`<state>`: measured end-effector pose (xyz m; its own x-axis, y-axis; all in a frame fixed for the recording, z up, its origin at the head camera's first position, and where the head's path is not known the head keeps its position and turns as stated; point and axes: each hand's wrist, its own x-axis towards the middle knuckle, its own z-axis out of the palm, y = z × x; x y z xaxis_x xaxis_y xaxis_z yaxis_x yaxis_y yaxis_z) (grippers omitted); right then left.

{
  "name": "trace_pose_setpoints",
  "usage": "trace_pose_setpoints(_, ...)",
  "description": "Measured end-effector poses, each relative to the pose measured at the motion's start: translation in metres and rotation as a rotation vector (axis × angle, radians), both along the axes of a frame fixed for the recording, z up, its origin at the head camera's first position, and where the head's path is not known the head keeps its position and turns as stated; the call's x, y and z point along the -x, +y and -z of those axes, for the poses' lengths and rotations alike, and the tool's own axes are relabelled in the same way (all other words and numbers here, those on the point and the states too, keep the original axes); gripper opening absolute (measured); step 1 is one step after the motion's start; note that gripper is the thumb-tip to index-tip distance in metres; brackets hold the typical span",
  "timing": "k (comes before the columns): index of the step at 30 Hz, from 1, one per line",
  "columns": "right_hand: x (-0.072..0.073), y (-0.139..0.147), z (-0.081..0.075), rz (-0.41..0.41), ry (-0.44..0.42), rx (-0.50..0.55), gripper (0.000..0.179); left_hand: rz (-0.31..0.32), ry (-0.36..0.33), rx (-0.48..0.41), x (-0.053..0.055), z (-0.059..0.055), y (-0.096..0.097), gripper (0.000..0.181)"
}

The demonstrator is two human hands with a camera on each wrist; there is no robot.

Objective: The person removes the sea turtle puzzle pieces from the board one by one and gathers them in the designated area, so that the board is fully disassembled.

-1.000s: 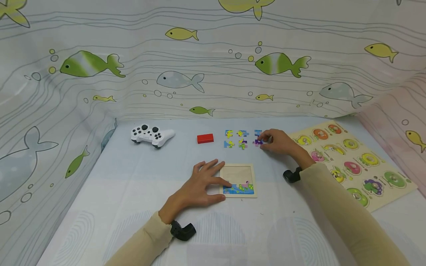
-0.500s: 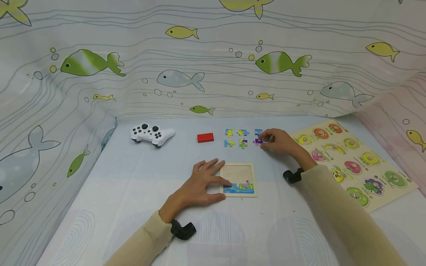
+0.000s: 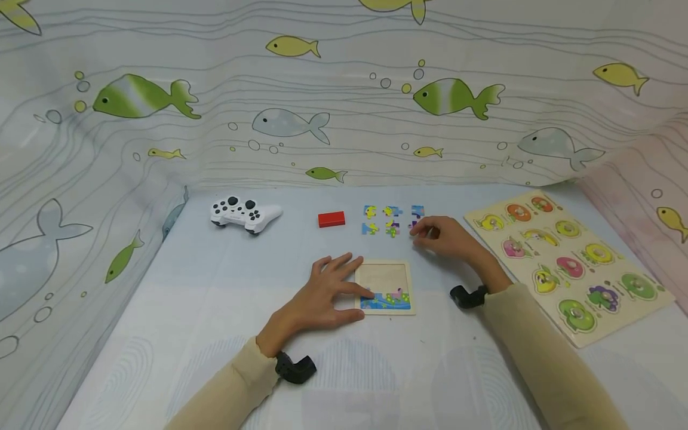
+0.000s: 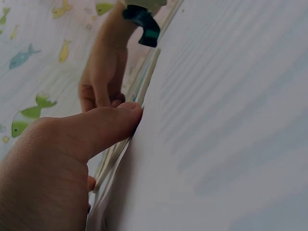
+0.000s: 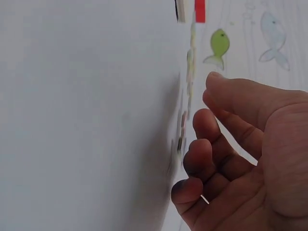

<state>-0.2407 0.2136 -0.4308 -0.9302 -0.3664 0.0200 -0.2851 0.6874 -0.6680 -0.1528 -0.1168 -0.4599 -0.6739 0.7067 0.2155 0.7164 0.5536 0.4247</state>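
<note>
In the head view my left hand [image 3: 325, 298] lies with spread, fairly straight fingers at the left side of a small wooden puzzle frame [image 3: 411, 275]. Its index fingertip rests on the blue bottom row of fitted jigsaw pieces [image 3: 387, 303]. The thumb [image 4: 113, 122] touches the frame's edge in the left wrist view. Beyond the frame, my right hand [image 3: 443, 237] is loosely curled, fingertips right at a purple jigsaw piece [image 3: 413, 224] that they partly cover. No piece shows between thumb and fingers of this hand [image 5: 231, 144] in the right wrist view.
Several loose jigsaw pieces [image 3: 392, 230] lie in two rows behind the frame. Left of them are a red block [image 3: 331, 219] and a white game controller [image 3: 244, 215]. A wooden fruit puzzle board [image 3: 543, 257] lies at the right. A fish-print cloth [image 3: 376, 131] hangs behind.
My right hand has drawn slightly nearer to me and to the left, from the side of the purple piece to its near edge. The left hand keeps its place on the frame.
</note>
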Motion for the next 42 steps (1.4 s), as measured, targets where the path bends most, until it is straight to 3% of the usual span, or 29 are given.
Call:
trace_pose_setpoints(8,-0.020,-0.010,0.000,-0.095,-0.002,0.063,0.023,-0.003,0.003,0.020,0.000,-0.002,0.000,0.037)
trace_pose_setpoints(19,-0.039,-0.024,-0.001,-0.218,0.036,0.079,0.024,0.004,-0.009,0.020,0.000,0.000,0.000,0.037)
trace_pose_setpoints(24,-0.048,-0.034,-0.005,-0.279,0.004,0.053,0.021,0.005,-0.016,0.006,0.000,-0.002,0.000,0.037)
trace_pose_setpoints(42,-0.059,-0.049,-0.011,-0.401,-0.026,-0.023,0.012,-0.018,-0.037,-0.024,0.004,-0.002,0.001,0.050)
